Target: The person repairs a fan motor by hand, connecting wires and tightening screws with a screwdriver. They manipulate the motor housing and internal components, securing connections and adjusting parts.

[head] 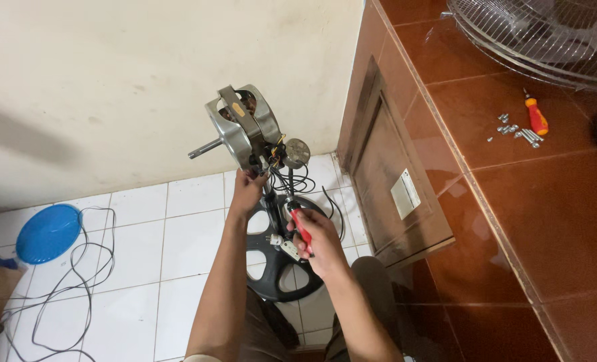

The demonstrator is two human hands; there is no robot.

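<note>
A bare metal fan motor (241,124) with a protruding shaft stands atop a pole over a round black spoked base (281,251) on the white tiled floor. My left hand (247,191) grips the underside of the motor. My right hand (315,234) holds a red-handled screwdriver (302,228), its tip pointing up toward the wiring and small round grey part (297,153) behind the motor. Black wires hang down from the motor beside the pole.
A brown tiled counter (533,201) at right carries a wire fan grille (546,37), an orange screwdriver (536,119) and several loose screws (516,131). A wooden cabinet door (392,174) is below. A blue disc (47,232) and a black cable (70,288) lie at left.
</note>
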